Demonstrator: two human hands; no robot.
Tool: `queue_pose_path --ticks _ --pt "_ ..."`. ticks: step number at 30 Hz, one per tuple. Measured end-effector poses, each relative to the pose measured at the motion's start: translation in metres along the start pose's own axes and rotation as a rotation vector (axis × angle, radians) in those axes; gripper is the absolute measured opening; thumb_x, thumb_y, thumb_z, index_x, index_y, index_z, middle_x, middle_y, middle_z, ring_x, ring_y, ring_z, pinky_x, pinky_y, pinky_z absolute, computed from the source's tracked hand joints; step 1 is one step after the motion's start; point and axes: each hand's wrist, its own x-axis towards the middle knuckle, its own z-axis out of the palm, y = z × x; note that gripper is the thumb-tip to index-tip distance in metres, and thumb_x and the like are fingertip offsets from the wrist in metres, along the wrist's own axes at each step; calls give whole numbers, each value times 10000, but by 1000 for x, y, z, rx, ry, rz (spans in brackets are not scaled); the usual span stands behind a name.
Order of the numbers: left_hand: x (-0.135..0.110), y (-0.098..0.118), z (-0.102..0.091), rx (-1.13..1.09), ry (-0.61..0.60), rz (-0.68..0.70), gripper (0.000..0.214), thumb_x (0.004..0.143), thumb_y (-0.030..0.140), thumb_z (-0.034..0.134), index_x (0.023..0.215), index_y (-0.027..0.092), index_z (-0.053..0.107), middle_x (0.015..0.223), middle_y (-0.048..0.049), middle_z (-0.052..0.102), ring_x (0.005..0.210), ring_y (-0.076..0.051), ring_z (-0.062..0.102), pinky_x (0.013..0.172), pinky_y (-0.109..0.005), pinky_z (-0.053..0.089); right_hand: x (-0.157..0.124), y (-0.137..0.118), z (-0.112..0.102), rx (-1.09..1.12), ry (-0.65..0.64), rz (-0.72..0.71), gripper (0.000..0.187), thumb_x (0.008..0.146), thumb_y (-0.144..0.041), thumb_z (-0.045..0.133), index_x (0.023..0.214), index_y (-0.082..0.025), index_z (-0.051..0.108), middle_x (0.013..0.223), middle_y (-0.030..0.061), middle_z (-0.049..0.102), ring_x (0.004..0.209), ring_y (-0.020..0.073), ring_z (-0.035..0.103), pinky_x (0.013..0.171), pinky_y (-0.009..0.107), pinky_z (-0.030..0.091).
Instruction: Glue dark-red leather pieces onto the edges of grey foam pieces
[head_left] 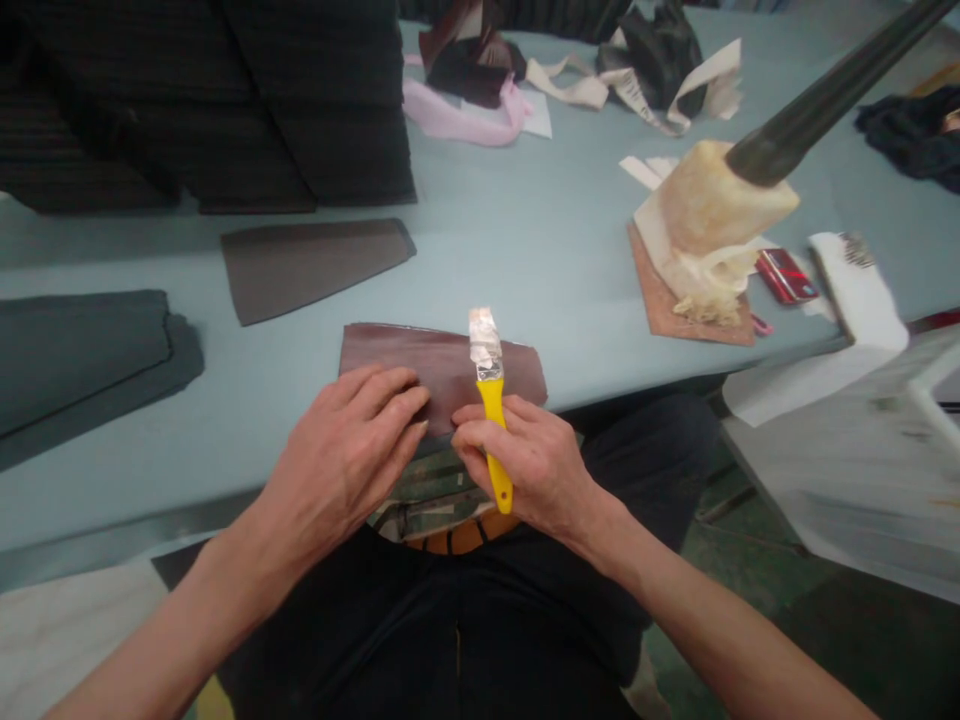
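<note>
A reddish-brown, leather-like panel (442, 350) lies at the near edge of the table, its long sides running left to right. My left hand (352, 430) rests on the panel's left part, fingers stretched out and lying on the surface. A flat paint brush (492, 400) with a yellow handle is held in my right hand (525, 450), between thumb and fingers. Its bristle end, crusted with whitish stuff, points away from me above the panel. The right hand's fingertips touch the panel's near edge.
Dark stacked sheets (300, 110) rise at the back left. A brown panel (315, 265) and dark panels (82, 350) lie on the left. To the right, a pale, crusted block (712, 205) with a dark rod stands on a brown board (660, 310), beside a red box (785, 277). Scraps (480, 110) lie behind.
</note>
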Motion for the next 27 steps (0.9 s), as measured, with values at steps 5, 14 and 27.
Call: queue_pose_path --ticks 5,14,27 --pt "17 1 12 -33 -97 88 417 1097 267 393 1379 148 677 1488 -149 680 1409 -340 607 1164 -549 573 0 1 2 49 57 18 119 996 -99 631 939 -201 652 974 66 830 854 177 763 819 289 616" --pt "23 -16 13 19 -236 -34 538 1107 364 338 1509 105 585 1609 -190 574 1551 -345 484 1339 -594 391 -2 2 5 81 89 38 117 985 -96 662 942 -203 651 976 65 831 863 173 782 808 281 618" --pt "15 -10 19 102 -252 -299 705 1093 469 218 1635 78 441 1759 -231 346 1627 -494 312 1305 -712 298 8 4 2 -51 -100 122 181 1093 -208 547 999 -214 702 992 28 807 812 176 641 780 301 533"
